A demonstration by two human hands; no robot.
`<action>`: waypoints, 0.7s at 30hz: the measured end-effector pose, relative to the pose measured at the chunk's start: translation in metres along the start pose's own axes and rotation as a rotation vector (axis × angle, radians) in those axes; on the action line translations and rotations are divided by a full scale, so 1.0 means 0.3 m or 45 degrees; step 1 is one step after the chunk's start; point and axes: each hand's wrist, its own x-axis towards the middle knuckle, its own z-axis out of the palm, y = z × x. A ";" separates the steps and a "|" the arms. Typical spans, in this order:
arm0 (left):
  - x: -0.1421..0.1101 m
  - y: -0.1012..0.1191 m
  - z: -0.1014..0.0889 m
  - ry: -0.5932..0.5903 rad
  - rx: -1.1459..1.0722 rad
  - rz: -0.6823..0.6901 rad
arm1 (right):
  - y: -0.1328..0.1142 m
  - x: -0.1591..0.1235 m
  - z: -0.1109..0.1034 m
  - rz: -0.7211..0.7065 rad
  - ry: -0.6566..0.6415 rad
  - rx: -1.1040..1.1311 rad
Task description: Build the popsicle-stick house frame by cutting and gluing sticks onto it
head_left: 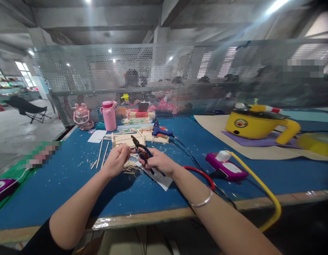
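Note:
My right hand (pixel 160 162) is wrapped round a pair of pliers (pixel 137 143) with dark jaws and dark blue handles, the jaws pointing up and to the left. Close beside it, my left hand (pixel 116 161) is closed in a pinch; whatever its fingers hold is too small or hidden to make out. Below the hands lies a heap of short cut wooden stick pieces (pixel 130 166), next to a white paper sheet (pixel 162 180). Just beyond them stands a small frame of wooden sticks (pixel 117 141). Longer loose sticks (pixel 99 154) lie to the left.
A blue glue gun (pixel 161 131) stands behind the hands, its cable running right. Further back are a pink bottle (pixel 109 118) and a clear pink jug (pixel 83 117). At right are a purple power strip (pixel 226 168), a yellow cable (pixel 259 184) and a yellow electric pot (pixel 251 124).

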 end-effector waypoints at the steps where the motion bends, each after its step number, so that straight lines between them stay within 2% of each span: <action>1: 0.002 -0.002 0.002 -0.022 -0.125 -0.055 | -0.003 0.001 -0.003 -0.018 0.053 -0.059; 5: 0.014 -0.014 -0.003 -0.104 -0.606 -0.271 | -0.034 -0.005 -0.027 -0.070 0.263 -0.482; 8: 0.022 -0.018 -0.007 -0.065 -0.686 -0.345 | -0.069 -0.042 -0.067 -0.006 0.464 -0.994; 10: 0.023 -0.014 -0.006 -0.036 -0.686 -0.365 | -0.083 -0.081 -0.105 0.191 0.573 -1.342; 12: 0.022 -0.007 0.001 -0.020 -0.677 -0.370 | -0.077 -0.118 -0.147 0.490 0.644 -1.624; 14: 0.020 -0.001 0.009 -0.016 -0.655 -0.375 | -0.049 -0.141 -0.183 0.742 0.677 -1.792; 16: 0.018 0.001 0.017 -0.018 -0.628 -0.390 | -0.012 -0.145 -0.210 0.883 0.675 -1.834; 18: 0.017 -0.001 0.022 -0.042 -0.614 -0.416 | 0.017 -0.137 -0.223 0.900 0.681 -1.823; 21: 0.018 -0.009 0.023 -0.081 -0.617 -0.422 | 0.017 -0.131 -0.213 0.684 0.739 -1.860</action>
